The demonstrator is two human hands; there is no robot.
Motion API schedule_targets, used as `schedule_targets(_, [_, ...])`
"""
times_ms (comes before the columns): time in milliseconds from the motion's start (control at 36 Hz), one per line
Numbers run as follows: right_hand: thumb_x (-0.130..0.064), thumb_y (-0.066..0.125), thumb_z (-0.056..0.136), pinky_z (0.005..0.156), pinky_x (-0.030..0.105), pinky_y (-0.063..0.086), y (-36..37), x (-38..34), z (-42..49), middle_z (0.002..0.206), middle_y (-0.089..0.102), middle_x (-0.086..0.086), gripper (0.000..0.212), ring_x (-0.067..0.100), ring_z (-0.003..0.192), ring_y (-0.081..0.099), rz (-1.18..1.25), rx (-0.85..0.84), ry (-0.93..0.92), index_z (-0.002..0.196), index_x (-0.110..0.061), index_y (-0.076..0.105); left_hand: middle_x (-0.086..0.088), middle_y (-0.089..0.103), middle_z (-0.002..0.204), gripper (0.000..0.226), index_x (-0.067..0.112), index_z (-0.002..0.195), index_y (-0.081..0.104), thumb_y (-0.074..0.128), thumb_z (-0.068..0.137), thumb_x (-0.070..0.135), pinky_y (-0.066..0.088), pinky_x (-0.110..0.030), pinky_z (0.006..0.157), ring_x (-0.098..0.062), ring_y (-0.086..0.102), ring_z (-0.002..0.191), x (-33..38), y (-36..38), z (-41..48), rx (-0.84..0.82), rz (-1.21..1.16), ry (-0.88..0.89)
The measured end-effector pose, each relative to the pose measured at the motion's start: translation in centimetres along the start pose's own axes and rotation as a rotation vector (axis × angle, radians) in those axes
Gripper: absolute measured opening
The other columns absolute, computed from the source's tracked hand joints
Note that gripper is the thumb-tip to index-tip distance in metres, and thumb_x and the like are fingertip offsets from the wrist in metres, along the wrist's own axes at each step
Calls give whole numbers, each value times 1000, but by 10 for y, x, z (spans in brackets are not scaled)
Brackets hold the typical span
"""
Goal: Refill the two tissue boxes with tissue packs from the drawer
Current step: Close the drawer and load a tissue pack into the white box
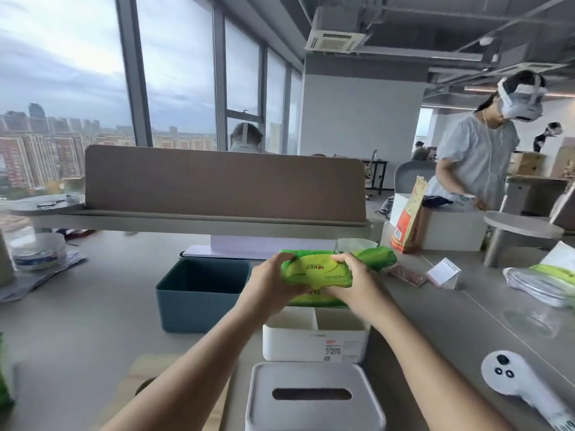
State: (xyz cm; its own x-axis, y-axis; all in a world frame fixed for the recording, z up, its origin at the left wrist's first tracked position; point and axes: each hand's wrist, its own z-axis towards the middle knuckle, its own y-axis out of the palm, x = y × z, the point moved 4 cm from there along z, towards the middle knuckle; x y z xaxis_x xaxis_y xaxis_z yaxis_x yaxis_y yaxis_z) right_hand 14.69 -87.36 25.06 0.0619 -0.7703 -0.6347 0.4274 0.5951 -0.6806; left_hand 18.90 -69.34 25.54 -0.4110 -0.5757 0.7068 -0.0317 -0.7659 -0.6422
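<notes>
Between both sets of fingers, a bright green plastic tissue pack [314, 269] is clasped, left hand [273, 283] on its left end, right hand [351, 283] over its front. Just below the fingers stands an open white plastic tissue box [314, 340], seemingly unfilled; left of them, an open teal box [199, 293] looks empty too. A grey slotted lid [314, 396] lies nearer on the desk [93, 306]. Judging by this, neither refill is finished. Pack printing and the box's sticker are too blurred to read.
</notes>
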Motion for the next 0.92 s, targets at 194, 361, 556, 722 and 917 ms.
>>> schedule_targets(194, [-28, 82, 71, 85, 23, 37, 7, 6, 3, 127, 58, 3, 59, 20, 113, 54, -90, -13, 36, 125, -17, 59, -6, 62, 123, 61, 18, 132, 54, 77, 77, 33, 46, -31, 89, -24, 56, 113, 3, 11, 0, -11, 140, 13])
schedule_targets(361, [-26, 80, 75, 93, 26, 39, 7, 5, -2, 132, 55, 2, 56, 19, 117, 53, -104, -27, 38, 126, -15, 59, -9, 67, 118, 46, 13, 122, 63, 74, 79, 29, 48, -37, 90, -29, 59, 108, 7, 12, -2, -29, 298, 90])
schedule_targets(556, [-23, 80, 75, 93, 26, 39, -7, -5, -13, 130, 58, 3, 51, 20, 118, 54, -78, -5, 9, 123, -18, 62, -7, 64, 127, 54, 20, 132, 58, 74, 81, 28, 40, -31, 97, -26, 53, 120, 13, -7, -11, 4, 354, 133])
schedule_targets(722, [-23, 79, 75, 95, 30, 44, -26, -25, -40, 127, 61, -2, 51, 16, 115, 56, -99, -53, -83, 123, -24, 61, -1, 64, 129, 55, 24, 133, 57, 74, 81, 31, 42, -33, 97, -24, 56, 118, 20, -25, -38, 5, 362, 228])
schedule_targets(917, [-39, 77, 75, 91, 26, 45, -34, -37, -83, 121, 60, -15, 50, 3, 110, 54, -181, -304, -134, 122, -37, 59, 9, 65, 126, 52, 29, 129, 59, 75, 80, 33, 46, -23, 91, -11, 62, 108, 21, -28, -76, -155, 277, 319])
